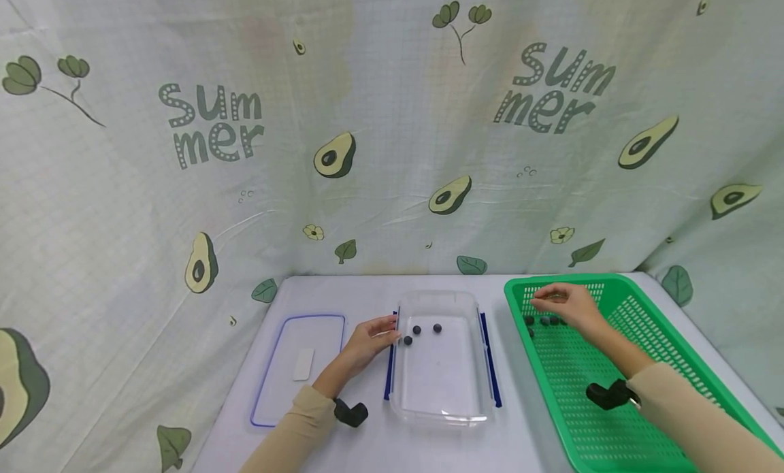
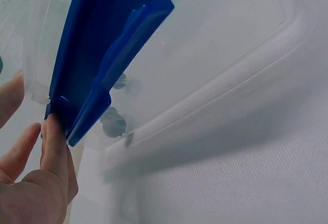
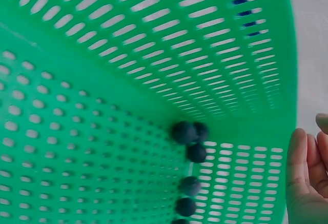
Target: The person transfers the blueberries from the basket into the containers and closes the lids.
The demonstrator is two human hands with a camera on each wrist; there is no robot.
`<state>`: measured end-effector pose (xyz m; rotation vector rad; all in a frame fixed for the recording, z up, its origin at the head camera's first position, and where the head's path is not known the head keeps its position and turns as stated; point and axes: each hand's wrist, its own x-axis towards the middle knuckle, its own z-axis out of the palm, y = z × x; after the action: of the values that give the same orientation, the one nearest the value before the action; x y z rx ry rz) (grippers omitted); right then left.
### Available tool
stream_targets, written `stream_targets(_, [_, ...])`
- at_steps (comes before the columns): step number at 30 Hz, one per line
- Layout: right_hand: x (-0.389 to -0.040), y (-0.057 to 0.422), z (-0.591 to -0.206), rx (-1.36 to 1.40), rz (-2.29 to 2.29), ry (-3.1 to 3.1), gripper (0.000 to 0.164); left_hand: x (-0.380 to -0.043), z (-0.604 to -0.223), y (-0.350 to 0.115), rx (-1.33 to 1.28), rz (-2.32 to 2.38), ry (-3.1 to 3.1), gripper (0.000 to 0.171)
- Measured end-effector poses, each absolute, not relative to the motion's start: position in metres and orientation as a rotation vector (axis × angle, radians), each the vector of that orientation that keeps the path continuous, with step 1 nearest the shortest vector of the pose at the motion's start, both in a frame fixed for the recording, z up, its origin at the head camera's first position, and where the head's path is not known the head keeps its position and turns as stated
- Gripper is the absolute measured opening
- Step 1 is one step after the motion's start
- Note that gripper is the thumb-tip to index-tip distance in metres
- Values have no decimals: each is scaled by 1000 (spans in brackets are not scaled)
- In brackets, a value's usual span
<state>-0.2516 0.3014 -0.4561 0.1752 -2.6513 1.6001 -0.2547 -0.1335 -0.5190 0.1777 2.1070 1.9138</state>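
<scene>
My left hand (image 1: 370, 341) holds the left wall of a clear plastic container (image 1: 437, 418). In the left wrist view, its fingers touch the blue side latch (image 2: 110, 34), which hangs unfastened. Inside the container lie three dark round berries that look like blueberries (image 1: 437, 329), near its far left part. My right hand (image 1: 571, 304) is over the far left end of a green perforated basket (image 1: 588, 418), fingers extended and nothing visible between them. Several more blueberries (image 3: 190, 186) sit in the basket along its far wall and corner, below that hand.
A clear lid with a blue rim (image 1: 265, 374) lies flat to the container's left. Another blue latch (image 1: 490, 364) hangs out on the container's right side. White cloth covers the table (image 1: 422, 452), and a printed curtain (image 1: 380, 119) rises behind it.
</scene>
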Motion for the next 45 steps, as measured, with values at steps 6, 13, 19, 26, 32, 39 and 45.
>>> stream_targets(6, [-249,303,-477,228,1525,-2669,31,-254,-520,-134,161,1905,2114,57])
stream_targets(13, [-247,303,-494,251,1503,-2670,28,-252,-519,-133,178,1917,2112,54])
stream_targets(19, [-244,303,-504,207,1485,-2709,27,-254,-520,-134,184,1924,2111,54])
stream_targets(26, [-244,303,-521,174,1430,-2734,24,-254,-523,-134,169,1907,2112,54])
stream_targets(32, [-244,303,-524,182,1419,-2745,25,-254,-521,-134,173,1927,2100,54])
stream_targets(39, [-244,304,-529,189,1433,-2757,23,-254,-519,-134,167,1930,2092,57])
stream_targets(45, [-245,304,-533,184,1419,-2781,22,-254,-519,-134,151,1934,2079,58])
